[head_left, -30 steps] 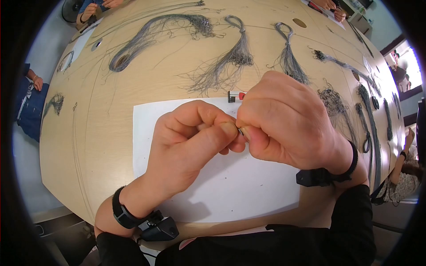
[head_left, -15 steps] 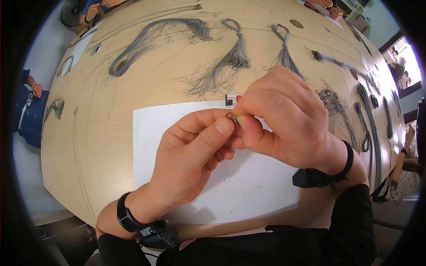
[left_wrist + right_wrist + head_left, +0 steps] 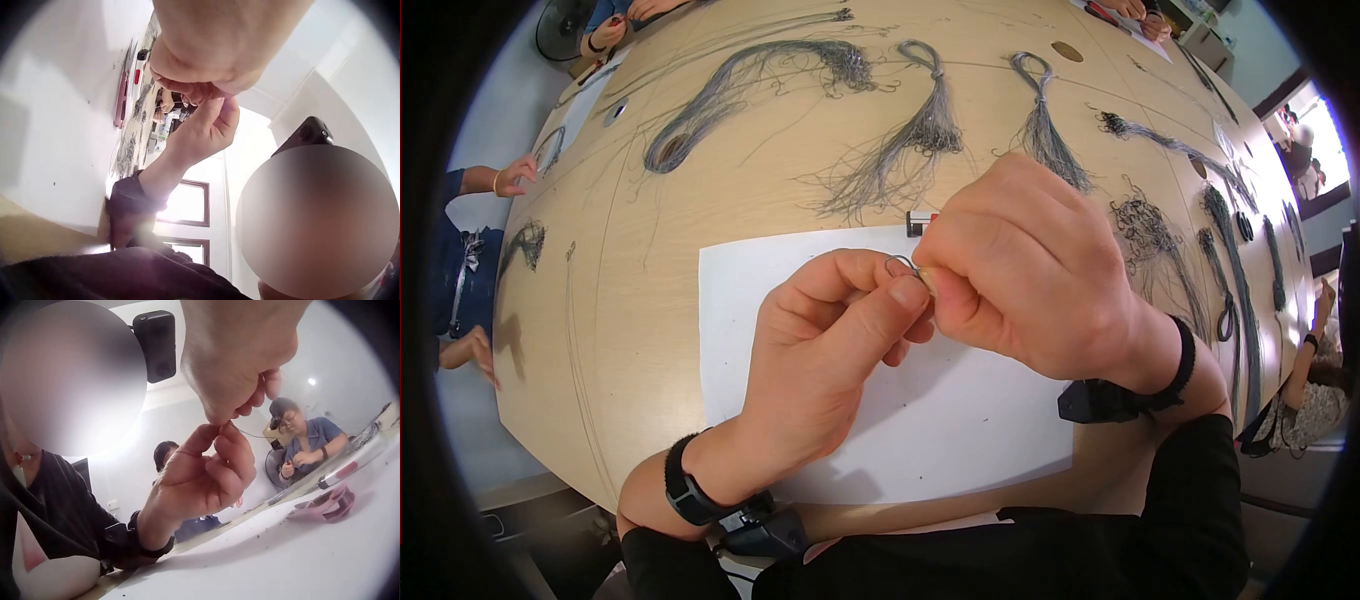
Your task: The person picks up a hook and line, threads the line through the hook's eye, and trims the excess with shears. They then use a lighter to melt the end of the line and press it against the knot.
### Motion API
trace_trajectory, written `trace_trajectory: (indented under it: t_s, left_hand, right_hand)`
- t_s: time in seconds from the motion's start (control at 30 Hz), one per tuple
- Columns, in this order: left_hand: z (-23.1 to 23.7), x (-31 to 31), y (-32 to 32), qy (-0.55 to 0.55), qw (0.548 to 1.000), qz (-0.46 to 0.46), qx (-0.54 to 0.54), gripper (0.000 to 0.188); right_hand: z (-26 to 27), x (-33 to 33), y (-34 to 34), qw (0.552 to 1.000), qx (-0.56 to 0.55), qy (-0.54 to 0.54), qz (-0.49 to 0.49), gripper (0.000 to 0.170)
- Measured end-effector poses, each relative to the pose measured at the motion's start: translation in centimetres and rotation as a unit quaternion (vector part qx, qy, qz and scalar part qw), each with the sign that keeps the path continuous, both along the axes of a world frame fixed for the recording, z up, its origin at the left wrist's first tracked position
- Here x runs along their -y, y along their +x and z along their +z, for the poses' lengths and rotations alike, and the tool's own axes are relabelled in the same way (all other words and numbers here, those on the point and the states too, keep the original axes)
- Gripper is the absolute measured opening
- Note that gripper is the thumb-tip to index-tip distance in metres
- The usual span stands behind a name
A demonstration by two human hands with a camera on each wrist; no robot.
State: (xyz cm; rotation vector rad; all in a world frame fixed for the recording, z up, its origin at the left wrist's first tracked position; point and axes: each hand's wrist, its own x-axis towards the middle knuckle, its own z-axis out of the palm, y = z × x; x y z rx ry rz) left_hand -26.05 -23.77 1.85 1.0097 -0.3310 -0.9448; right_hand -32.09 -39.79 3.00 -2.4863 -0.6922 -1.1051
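My left hand point(image 3: 820, 335) pinches a small dark fish hook point(image 3: 902, 261) between thumb and forefinger, over a white sheet. Its curved bend shows above the thumb tip. Close against it, my right hand point(image 3: 1030, 265) pinches the other end of the hook, with the fingers curled in. The fingertips of both hands meet there and hide most of the shank. In the right wrist view a thin dark line point(image 3: 253, 435) curves out from the meeting fingertips.
A white paper sheet point(image 3: 770, 400) with dark specks lies under my hands. Behind them are a red-and-white tool point(image 3: 918, 222) and a pink holder point(image 3: 328, 503). Bundles of grey line with hooks point(image 3: 930, 130) spread across the table point(image 3: 650, 370). Other people sit around it.
Both hands have come slightly left and down since a second ago. The hook's bend now shows above the left thumb. At the left edge another person's arms have moved out towards the table.
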Motion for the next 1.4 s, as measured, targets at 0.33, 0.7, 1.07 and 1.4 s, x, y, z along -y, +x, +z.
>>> trace_trajectory:
  t_s: [0.33, 0.7, 1.07, 1.4]
  left_hand:
    - [0.0, -0.1, 0.3, 0.019, 0.998, -0.031, 0.044, 0.002]
    - [0.1, 0.0, 0.1, -0.001, 1.000, -0.004, 0.016, 0.003]
    - [-0.1, 0.1, 0.0, 0.013, 1.000, -0.005, 0.008, 0.006]
    - [-0.2, 0.1, -0.1, -0.027, 1.000, -0.005, 0.009, 0.007]
  right_hand:
    - [-0.3, -0.6, -0.2, 0.999, -0.015, 0.032, 0.021, 0.017]
    - [0.5, -0.7, -0.3, 0.991, -0.058, 0.124, 0.011, 0.017]
    - [0.4, -0.8, -0.5, 0.993, -0.053, 0.107, -0.002, 0.016]
    - [0.5, -0.8, -0.6, 0.993, -0.077, 0.094, -0.002, 0.016]
